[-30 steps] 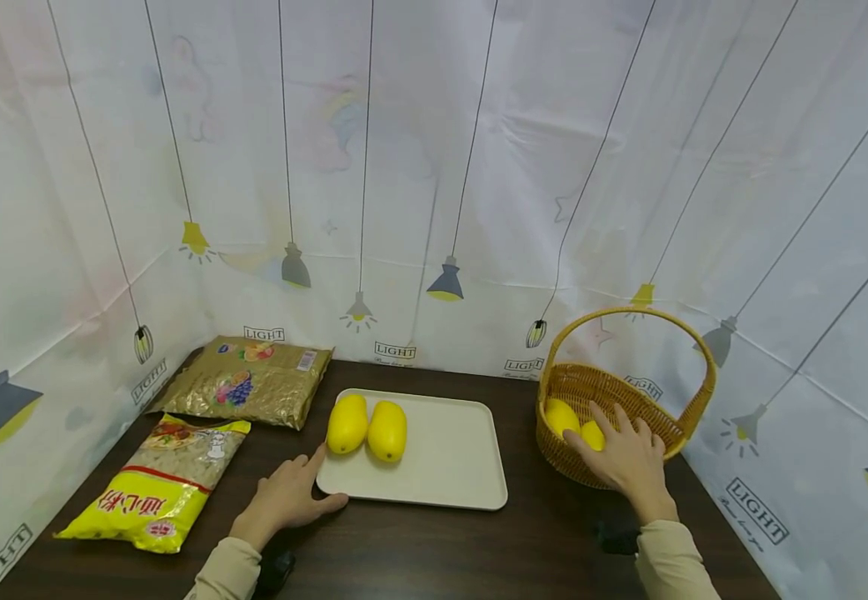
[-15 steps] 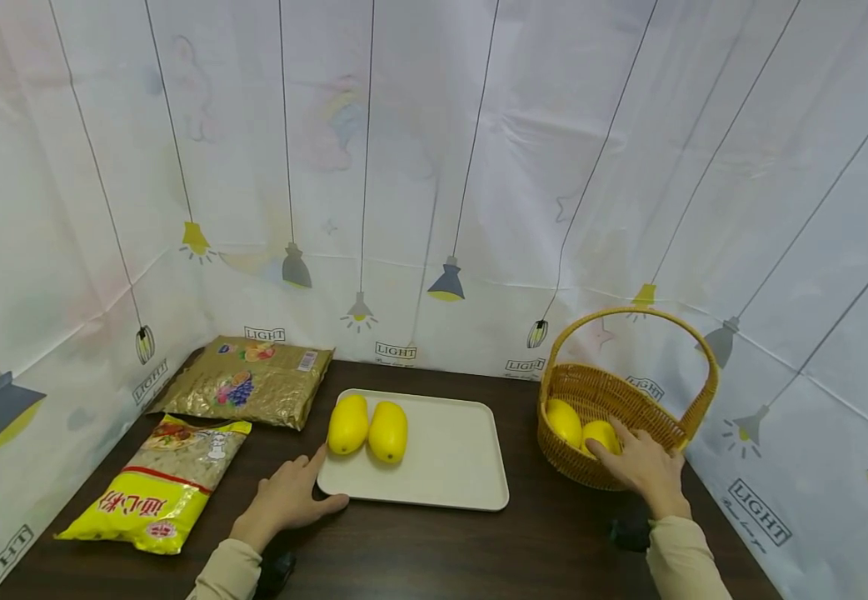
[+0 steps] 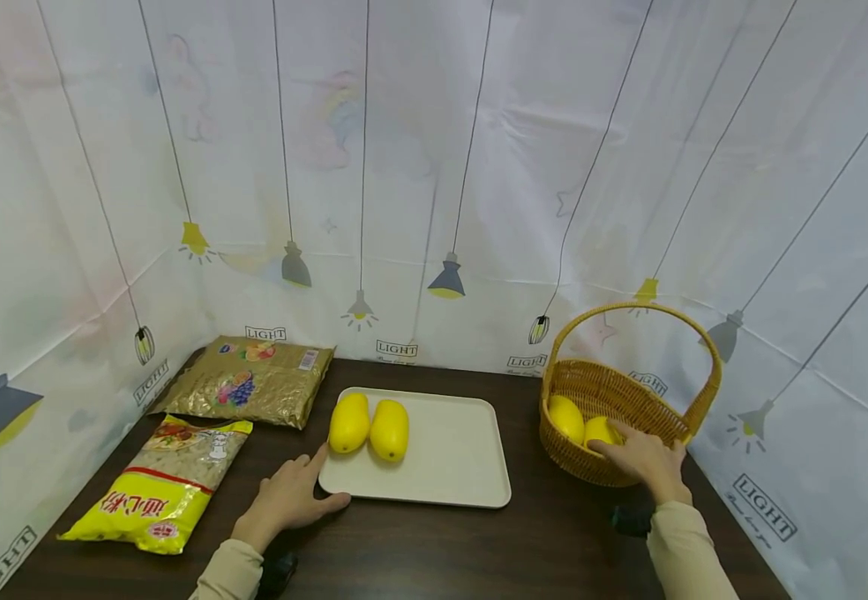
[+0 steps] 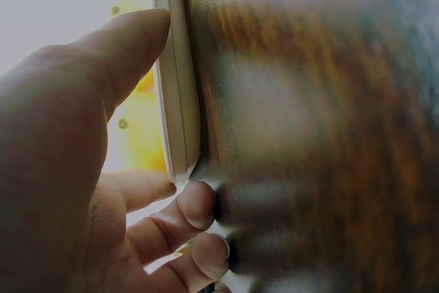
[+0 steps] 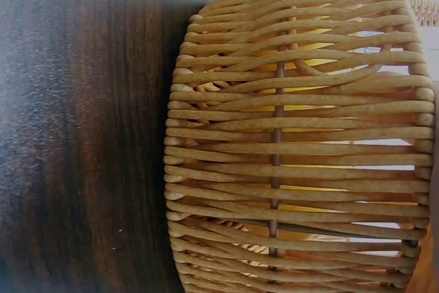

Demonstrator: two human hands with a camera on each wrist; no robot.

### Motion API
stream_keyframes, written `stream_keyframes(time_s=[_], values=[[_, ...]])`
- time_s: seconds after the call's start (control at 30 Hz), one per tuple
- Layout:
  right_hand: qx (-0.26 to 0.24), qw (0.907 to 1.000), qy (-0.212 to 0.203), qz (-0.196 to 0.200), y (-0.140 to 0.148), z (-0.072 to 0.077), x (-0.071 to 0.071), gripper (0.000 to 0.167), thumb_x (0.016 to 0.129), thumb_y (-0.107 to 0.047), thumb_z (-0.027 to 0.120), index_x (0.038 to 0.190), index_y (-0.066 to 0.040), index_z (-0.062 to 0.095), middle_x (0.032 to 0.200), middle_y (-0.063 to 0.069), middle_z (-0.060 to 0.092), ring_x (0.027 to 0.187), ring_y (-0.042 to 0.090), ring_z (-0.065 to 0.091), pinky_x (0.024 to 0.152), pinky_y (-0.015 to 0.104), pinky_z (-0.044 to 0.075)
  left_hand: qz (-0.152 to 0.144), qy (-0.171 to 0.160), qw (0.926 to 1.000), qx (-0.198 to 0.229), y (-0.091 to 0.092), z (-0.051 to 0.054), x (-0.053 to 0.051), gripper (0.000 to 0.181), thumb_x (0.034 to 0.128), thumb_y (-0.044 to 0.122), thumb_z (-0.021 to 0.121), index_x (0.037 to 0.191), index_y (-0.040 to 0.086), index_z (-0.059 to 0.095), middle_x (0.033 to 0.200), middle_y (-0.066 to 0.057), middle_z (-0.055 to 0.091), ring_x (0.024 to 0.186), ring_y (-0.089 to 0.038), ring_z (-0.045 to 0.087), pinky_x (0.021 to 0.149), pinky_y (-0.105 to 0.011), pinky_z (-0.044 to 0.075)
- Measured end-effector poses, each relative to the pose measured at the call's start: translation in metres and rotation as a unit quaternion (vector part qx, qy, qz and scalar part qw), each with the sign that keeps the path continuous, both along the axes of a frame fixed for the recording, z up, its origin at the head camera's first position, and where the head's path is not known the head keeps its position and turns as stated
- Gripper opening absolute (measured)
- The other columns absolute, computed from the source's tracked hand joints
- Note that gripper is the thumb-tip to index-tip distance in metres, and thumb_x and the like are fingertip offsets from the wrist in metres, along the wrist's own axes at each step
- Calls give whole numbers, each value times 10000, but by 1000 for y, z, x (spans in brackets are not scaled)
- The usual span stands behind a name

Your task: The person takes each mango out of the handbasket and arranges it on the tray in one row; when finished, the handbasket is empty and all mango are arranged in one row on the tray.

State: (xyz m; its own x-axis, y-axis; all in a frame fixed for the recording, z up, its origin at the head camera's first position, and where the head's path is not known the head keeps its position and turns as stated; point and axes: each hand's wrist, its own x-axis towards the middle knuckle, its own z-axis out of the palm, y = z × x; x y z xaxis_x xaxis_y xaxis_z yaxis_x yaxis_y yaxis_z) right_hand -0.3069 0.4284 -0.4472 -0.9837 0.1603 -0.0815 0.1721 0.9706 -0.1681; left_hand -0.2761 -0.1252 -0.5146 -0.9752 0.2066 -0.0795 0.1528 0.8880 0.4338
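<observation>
Fingers of the right hand point(image 3: 650, 461) lay at a yellow fruit point(image 3: 597, 431) in the basket point(image 3: 580, 462), grip indeterminable; the left hand point(image 3: 287, 496), thumb and forefinger spread, touched the tray point(image 3: 452, 450) at eight o'clock. Two yellow fruits point(image 3: 389, 430) occupied its ten-o'clock side; the basket stood apart at three o'clock.

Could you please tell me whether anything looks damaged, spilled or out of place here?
Nothing looks spilled or misplaced. In the right wrist view, one strand on the side of the tan woven wicker basket curves out of line with its neighbours; I cannot tell whether it is damaged.
</observation>
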Motion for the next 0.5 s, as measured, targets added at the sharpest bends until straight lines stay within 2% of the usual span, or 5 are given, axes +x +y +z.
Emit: stream_keyframes(time_s=[0.23,0.5], values=[[-88,9998,-170,-60,-1,3,-4,918,893,-735,504,1549,-104,387,1479,335,450,1302,634,415,1035,828,84,8,-3,10000,3,1,1,0,1027,809,710,679,1599,177,296,1340,-209,593,1213,-430,574,878,-757,423],[-135,9998,-27,-136,-2,-1,-2,904,897,-715,518,1532,-80,408,1482,337,440,1285,630,430,1034,821,91,-5,-17,10000,-24,1,1,1,1025,812,706,679,1601,179,292,1337,-204,594,1210,-424,576,873,-750,429]])
